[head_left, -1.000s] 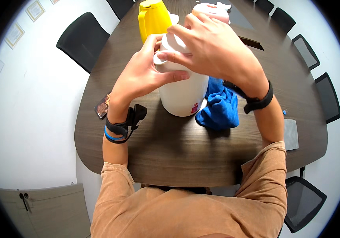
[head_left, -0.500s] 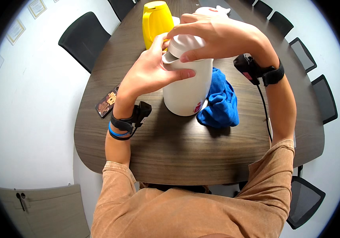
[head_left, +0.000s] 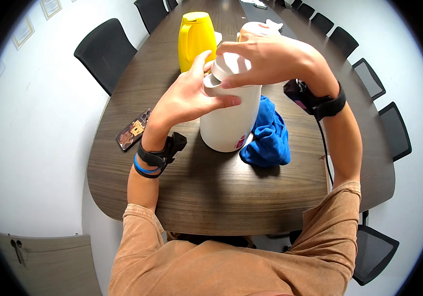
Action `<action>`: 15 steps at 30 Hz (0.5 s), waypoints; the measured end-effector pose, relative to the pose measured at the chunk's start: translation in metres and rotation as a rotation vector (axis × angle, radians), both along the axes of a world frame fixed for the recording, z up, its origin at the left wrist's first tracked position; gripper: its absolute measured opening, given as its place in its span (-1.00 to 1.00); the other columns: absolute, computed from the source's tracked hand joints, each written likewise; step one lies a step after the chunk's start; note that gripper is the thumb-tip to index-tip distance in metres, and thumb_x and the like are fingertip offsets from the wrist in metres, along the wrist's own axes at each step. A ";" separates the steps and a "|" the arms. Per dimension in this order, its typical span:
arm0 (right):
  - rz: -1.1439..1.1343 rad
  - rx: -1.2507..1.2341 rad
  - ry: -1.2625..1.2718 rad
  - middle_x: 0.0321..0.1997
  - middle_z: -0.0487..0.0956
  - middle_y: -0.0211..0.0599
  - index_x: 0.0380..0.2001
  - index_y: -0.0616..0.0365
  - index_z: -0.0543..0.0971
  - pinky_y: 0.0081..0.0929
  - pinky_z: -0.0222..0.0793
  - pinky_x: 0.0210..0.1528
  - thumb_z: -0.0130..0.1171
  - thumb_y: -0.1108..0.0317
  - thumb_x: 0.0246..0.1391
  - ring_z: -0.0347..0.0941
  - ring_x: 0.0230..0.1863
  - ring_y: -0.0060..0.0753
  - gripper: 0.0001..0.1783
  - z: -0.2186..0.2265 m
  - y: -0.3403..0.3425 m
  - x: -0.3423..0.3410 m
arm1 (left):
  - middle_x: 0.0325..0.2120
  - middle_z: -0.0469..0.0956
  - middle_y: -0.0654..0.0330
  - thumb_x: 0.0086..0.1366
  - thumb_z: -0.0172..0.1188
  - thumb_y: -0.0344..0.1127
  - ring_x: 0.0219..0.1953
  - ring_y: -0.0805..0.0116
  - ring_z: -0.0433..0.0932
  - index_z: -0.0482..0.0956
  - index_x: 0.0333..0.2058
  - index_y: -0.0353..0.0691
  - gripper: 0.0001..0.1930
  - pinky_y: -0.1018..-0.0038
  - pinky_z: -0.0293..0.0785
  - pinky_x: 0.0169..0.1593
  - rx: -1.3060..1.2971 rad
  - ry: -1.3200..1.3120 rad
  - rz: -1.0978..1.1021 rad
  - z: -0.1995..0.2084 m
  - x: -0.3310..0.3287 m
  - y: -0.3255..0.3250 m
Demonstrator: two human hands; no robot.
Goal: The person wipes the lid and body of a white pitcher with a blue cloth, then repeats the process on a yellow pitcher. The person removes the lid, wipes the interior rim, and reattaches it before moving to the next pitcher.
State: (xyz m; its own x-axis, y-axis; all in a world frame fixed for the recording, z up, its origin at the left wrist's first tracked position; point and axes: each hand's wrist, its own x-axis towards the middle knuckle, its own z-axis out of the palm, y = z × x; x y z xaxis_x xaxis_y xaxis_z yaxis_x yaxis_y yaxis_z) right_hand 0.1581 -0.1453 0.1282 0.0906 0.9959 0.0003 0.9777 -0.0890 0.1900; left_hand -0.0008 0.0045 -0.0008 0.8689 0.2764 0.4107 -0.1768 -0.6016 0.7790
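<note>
A white vacuum jug (head_left: 226, 121) stands upright on the table in front of me. My left hand (head_left: 192, 93) is wrapped round its upper part by the spout, thumb across the near side. From above, my right hand (head_left: 266, 56) grips the jug's white lid (head_left: 231, 66), its thumb at the lid's lower edge. The lid sits at the jug's mouth; whether it is loose I cannot tell. The far fingers of both hands are partly hidden. A crumpled blue cloth (head_left: 268, 138) lies against the jug's right side.
Behind my left hand stands a yellow jug (head_left: 197, 42). A pale object with a red mark (head_left: 258, 28) is half hidden beyond my right hand. On the left lies a phone (head_left: 133, 130) in a patterned case. Black chairs (head_left: 105, 52) line the long wooden table (head_left: 211, 202).
The whole view has shifted slightly, with the scene lower in the picture. My right hand has turned a little on the lid. The jug and cloth keep their places on the table.
</note>
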 end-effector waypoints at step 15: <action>0.200 0.036 0.114 0.14 0.78 -0.01 0.40 0.07 0.62 -0.16 0.73 0.05 0.48 -0.14 0.25 0.78 0.02 0.03 -0.21 0.000 0.012 0.028 | 0.41 0.55 -0.18 0.20 0.72 0.14 0.41 -0.10 0.62 0.16 0.59 -0.32 0.21 0.03 0.58 0.47 0.039 0.069 0.010 0.006 -0.001 -0.001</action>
State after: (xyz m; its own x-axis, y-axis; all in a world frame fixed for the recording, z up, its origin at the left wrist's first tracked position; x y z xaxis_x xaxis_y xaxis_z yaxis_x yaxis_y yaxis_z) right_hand 0.1864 -0.1332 0.1282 -0.1067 0.9936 0.0373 0.9916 0.1036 0.0771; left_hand -0.0021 0.0039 0.0048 0.8927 0.2704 0.3606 -0.1171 -0.6335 0.7649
